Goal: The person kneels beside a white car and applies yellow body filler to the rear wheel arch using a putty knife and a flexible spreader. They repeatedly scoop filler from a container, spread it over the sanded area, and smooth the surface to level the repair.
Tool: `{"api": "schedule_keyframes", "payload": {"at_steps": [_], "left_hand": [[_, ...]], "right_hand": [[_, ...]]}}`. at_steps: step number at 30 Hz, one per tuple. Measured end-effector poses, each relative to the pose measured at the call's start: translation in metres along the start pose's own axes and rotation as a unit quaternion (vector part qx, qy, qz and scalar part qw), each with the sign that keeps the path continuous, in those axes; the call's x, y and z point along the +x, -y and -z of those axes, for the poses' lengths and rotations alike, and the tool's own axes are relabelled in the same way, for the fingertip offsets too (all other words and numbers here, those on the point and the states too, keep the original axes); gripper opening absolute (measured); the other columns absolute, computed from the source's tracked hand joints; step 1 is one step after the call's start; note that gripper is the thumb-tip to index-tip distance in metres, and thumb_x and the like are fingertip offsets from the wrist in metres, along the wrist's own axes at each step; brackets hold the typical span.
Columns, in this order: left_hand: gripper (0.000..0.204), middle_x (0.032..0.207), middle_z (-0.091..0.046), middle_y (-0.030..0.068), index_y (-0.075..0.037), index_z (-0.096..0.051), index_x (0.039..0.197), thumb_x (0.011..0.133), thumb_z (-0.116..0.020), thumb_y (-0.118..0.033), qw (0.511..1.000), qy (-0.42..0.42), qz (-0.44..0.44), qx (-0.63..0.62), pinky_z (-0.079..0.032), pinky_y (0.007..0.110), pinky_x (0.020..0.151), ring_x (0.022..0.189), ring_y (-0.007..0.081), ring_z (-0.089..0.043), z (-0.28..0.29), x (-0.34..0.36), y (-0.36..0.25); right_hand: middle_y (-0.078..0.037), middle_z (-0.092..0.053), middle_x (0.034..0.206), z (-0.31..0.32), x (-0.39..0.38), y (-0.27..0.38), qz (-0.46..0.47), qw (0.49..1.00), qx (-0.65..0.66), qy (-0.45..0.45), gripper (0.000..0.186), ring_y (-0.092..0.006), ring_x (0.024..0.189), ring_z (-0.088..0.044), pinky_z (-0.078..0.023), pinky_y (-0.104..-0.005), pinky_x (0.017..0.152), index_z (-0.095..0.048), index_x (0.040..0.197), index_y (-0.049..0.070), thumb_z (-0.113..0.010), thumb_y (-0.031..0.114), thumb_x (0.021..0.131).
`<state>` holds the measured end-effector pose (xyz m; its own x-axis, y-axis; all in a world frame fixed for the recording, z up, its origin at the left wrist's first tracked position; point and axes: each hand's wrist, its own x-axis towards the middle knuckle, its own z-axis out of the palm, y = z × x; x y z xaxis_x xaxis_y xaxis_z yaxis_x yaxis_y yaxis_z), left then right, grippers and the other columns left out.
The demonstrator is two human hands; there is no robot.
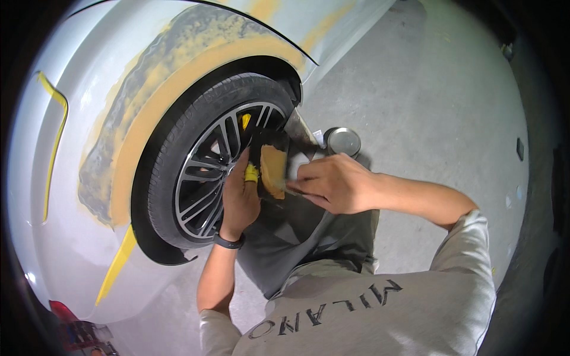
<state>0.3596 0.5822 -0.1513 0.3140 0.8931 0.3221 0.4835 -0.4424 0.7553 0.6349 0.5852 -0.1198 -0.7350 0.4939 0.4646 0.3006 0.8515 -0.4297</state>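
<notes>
My left hand (pixel 240 199), a dark band on its wrist, grips a dark mixing board (pixel 262 137) with a yellow piece (pixel 251 173) under its fingers. A thick patch of tan putty (pixel 272 169) lies on the board. My right hand (pixel 335 184) is closed on a thin, blurred spreader (pixel 291 184), its edge at the putty's right side. Both hands are in front of the black-and-silver wheel (pixel 199 172). Around the wheel arch of the white car (pixel 65 154) runs a band of tan and mottled grey filler (pixel 142 118).
A round metal tin (pixel 343 140) stands on the grey concrete floor (pixel 427 95) beside the car, near some small white scraps. Yellow tape (pixel 116 264) crosses the bumper below the arch. My bent legs (pixel 303 237) are close to the wheel. A red tail lamp (pixel 62 311) shows at lower left.
</notes>
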Motion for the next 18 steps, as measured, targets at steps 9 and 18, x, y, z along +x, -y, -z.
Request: {"api": "schedule_keyframes", "payload": {"at_steps": [9, 18], "left_hand": [[0.057, 0.134, -0.068, 0.0304, 0.010, -0.052, 0.150, 0.094, -0.041, 0.007, 0.996, -0.035, 0.080, -0.013, -0.047, 0.036, 0.110, 0.126, 0.0370, -0.068, -0.010, 0.000, -0.011], [0.056, 0.128, -0.068, 0.0344, 0.012, -0.048, 0.151, 0.095, -0.047, 0.003, 1.000, -0.021, -0.021, -0.010, -0.052, 0.042, 0.103, 0.117, 0.0475, -0.067, -0.015, -0.012, 0.000]], "right_hand": [[-0.010, -0.067, 0.090, 0.009, -0.002, 0.006, -0.079, 0.997, -0.002, 0.010, 0.025, -0.0301, 0.078, -0.070, -0.057, -0.0432, 0.065, -0.079, 0.109, 0.005, -0.073, 0.007, 0.085], [-0.010, -0.067, 0.088, 0.009, 0.004, 0.016, -0.116, 0.992, -0.051, -0.021, 0.012, -0.0313, 0.076, -0.069, -0.057, -0.0427, 0.064, -0.076, 0.098, 0.004, -0.073, 0.005, 0.086]]}}
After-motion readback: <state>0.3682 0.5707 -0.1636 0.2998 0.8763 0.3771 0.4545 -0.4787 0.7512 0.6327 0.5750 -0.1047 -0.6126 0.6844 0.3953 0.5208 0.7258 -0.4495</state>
